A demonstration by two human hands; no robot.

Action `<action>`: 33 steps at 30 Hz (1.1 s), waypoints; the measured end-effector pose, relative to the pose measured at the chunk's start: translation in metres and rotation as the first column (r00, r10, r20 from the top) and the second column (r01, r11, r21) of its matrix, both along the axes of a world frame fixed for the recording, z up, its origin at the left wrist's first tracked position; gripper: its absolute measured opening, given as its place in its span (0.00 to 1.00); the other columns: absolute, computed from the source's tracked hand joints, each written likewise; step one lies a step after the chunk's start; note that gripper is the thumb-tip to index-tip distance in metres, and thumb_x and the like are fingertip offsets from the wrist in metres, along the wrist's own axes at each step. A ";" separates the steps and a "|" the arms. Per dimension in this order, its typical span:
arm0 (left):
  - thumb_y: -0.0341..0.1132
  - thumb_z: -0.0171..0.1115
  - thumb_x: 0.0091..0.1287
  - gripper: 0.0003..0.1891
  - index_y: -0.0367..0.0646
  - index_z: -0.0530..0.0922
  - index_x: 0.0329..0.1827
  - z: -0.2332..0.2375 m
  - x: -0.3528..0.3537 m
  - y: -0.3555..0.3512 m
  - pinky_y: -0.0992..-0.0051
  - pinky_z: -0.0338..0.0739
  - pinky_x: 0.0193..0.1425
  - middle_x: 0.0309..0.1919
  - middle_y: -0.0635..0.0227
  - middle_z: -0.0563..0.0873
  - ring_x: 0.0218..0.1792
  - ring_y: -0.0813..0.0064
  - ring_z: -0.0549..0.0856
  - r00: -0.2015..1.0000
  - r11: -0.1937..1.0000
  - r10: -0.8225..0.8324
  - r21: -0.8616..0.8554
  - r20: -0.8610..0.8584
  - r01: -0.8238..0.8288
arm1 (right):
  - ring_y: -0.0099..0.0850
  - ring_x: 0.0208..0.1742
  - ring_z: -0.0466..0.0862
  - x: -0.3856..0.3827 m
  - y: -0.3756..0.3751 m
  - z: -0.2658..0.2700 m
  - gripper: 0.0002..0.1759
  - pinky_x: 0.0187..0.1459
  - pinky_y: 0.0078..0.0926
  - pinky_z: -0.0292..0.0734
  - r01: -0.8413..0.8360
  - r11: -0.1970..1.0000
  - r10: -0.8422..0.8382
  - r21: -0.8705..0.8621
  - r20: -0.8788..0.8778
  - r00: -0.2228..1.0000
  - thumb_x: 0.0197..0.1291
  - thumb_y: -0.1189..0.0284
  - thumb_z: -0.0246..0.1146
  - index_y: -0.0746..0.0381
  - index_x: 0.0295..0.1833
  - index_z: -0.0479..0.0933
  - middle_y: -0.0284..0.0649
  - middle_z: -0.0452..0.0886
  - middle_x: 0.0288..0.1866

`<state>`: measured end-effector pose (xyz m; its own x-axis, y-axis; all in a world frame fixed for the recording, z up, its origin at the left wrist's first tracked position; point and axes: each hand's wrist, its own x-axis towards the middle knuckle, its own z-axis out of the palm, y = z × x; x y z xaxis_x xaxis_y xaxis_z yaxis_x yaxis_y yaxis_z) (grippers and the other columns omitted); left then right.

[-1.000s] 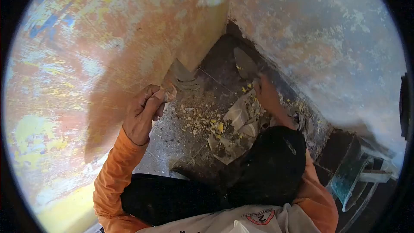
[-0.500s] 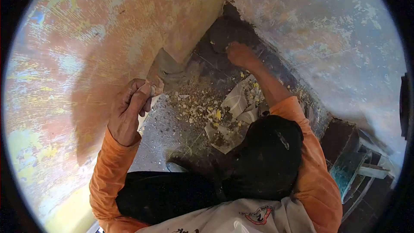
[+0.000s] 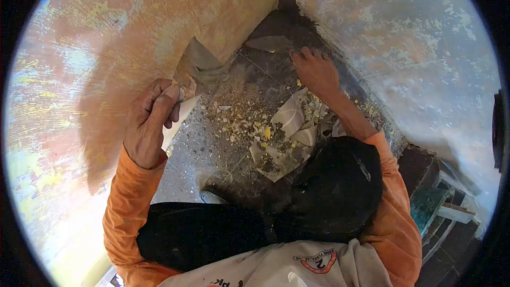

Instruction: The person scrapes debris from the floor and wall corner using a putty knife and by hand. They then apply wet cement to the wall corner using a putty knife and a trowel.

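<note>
My left hand (image 3: 151, 119) is raised beside the left wall, thumb and fingers pinched on the lower end of a torn, dusty grey-brown sheet (image 3: 197, 56). The sheet's pointed upper part sticks up and away from me. Low over the floor near the corner is my right hand (image 3: 320, 74), fingers apart, with nothing seen in it. Just beyond its fingertips a flat greyish piece (image 3: 268, 43) lies on the dark floor. Pale curled scraps of sheet (image 3: 290, 117) and yellow and white paint flakes (image 3: 265, 132) lie between my hands and my knee.
The left wall (image 3: 133, 37), scraped and patchy, meets the pale right wall (image 3: 382, 32) at the far corner. My bent knee (image 3: 345, 186) in dark trousers covers part of the floor. A worn greenish wooden object (image 3: 429, 206) stands at the right.
My right hand has drawn back and to the right, away from the greyish piece, its fingers spreading. The left hand, still pinching the sheet, has shifted slightly up and left.
</note>
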<state>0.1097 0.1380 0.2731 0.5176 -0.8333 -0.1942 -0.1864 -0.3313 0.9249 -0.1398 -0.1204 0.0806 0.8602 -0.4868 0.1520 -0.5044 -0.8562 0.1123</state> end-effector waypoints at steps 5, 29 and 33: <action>0.42 0.56 0.77 0.15 0.38 0.82 0.43 -0.005 0.000 -0.005 0.79 0.65 0.33 0.25 0.74 0.76 0.28 0.83 0.72 1.000 0.999 -0.027 0.019 0.004 0.027 | 0.41 0.53 0.83 -0.003 -0.001 -0.019 0.24 0.50 0.43 0.82 -0.149 0.979 0.147 -0.138 -0.024 0.989 0.61 0.72 0.63 0.54 0.64 0.77 0.40 0.79 0.55; 0.39 0.56 0.77 0.12 0.38 0.80 0.44 -0.004 0.002 -0.006 0.79 0.63 0.33 0.28 0.73 0.75 0.29 0.81 0.72 0.997 0.996 -0.067 0.049 -0.023 0.068 | 0.59 0.49 0.85 0.061 0.035 -0.050 0.24 0.54 0.53 0.80 0.255 0.712 -0.258 0.654 -0.095 0.961 0.77 0.61 0.53 0.70 0.62 0.78 0.61 0.85 0.49; 0.41 0.55 0.77 0.14 0.39 0.82 0.42 -0.008 0.000 -0.007 0.79 0.66 0.34 0.25 0.74 0.76 0.28 0.83 0.72 0.999 0.999 -0.038 0.026 0.003 0.038 | 0.61 0.45 0.85 0.049 0.043 -0.031 0.22 0.52 0.54 0.80 0.220 0.713 -0.236 0.666 -0.067 0.969 0.76 0.62 0.52 0.71 0.56 0.80 0.62 0.85 0.42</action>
<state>0.1099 0.1311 0.2648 0.4865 -0.8470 -0.2142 -0.2022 -0.3477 0.9156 -0.0912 -0.0769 0.0494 0.7103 -0.6505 -0.2690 -0.6894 -0.5655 -0.4527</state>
